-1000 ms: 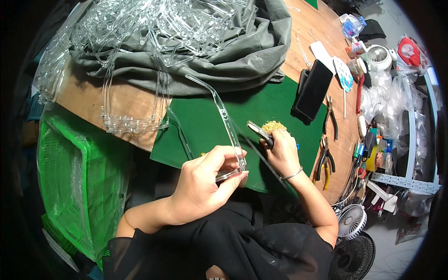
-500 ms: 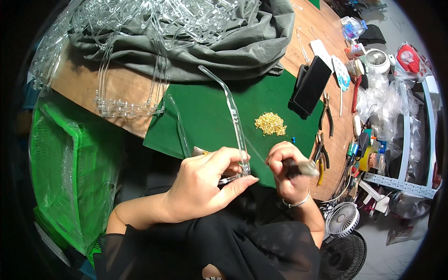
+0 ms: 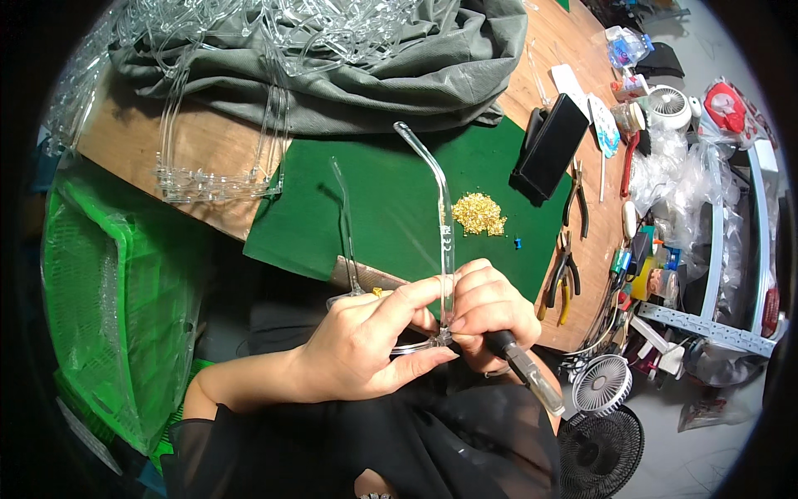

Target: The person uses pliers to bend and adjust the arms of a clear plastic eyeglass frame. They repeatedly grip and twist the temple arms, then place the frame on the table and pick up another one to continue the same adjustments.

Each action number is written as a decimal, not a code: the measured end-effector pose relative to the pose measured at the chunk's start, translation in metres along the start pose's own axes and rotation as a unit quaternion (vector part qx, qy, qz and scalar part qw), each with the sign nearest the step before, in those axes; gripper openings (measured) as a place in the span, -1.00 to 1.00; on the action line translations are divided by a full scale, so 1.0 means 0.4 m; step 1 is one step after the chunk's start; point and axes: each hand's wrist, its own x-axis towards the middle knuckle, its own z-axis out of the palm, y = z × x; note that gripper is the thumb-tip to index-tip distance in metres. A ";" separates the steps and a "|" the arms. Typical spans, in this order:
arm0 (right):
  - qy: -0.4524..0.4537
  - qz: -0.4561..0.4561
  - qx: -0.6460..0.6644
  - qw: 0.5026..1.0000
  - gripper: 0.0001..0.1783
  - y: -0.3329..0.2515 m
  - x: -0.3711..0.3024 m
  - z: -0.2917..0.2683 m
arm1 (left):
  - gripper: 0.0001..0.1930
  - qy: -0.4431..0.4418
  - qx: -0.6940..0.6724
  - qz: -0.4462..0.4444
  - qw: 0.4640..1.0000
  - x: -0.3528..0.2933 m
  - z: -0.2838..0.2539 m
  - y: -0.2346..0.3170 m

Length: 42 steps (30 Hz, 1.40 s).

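Observation:
My left hand (image 3: 366, 333) is closed on a clear plastic eyeglass frame (image 3: 446, 241), its thumb and fingers pinching near one hinge corner. One temple arm stands up from there; the other rises farther left, beyond my knuckles. My right hand (image 3: 490, 312) is closed round a tool (image 3: 532, 380) with a black grip and a silvery end pointing back toward my right forearm. Its fingertips meet the frame at the hinge, where fine details are hidden. A small gold-coloured piece (image 3: 377, 292) shows beside my left knuckles. Beyond my hands, a heap of tiny gold-coloured parts (image 3: 480, 214) lies on the green mat (image 3: 382, 191).
Clear frames (image 3: 220, 183) are stacked at left, with many more on grey cloth (image 3: 399, 96). A black phone-like slab (image 3: 550, 150), pliers (image 3: 565, 274) and more pliers (image 3: 575, 200) lie at right. A green crate (image 3: 91, 308) stands left; fans (image 3: 602, 384) stand lower right.
My right hand has moved left to the frame's hinge, and its tool now tilts down toward my forearm. The eyeglass frame has turned slightly, its temple arms standing more upright.

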 end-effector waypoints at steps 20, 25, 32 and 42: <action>0.009 0.041 0.054 0.998 -0.85 -0.009 -0.004 0.008 | -0.46 0.040 -0.018 0.051 0.998 0.015 -0.010 -0.001; 0.004 0.051 0.054 0.997 -0.83 -0.015 -0.008 0.008 | -0.46 0.045 -0.018 0.060 0.997 0.012 -0.007 -0.002; -0.021 0.069 0.010 0.997 -0.85 -0.032 -0.003 0.001 | -0.45 0.042 0.019 0.067 0.997 0.010 -0.006 0.000; -0.011 0.062 0.020 0.998 -0.86 -0.029 -0.021 0.002 | -0.45 0.043 -0.016 0.051 0.998 0.005 0.002 0.000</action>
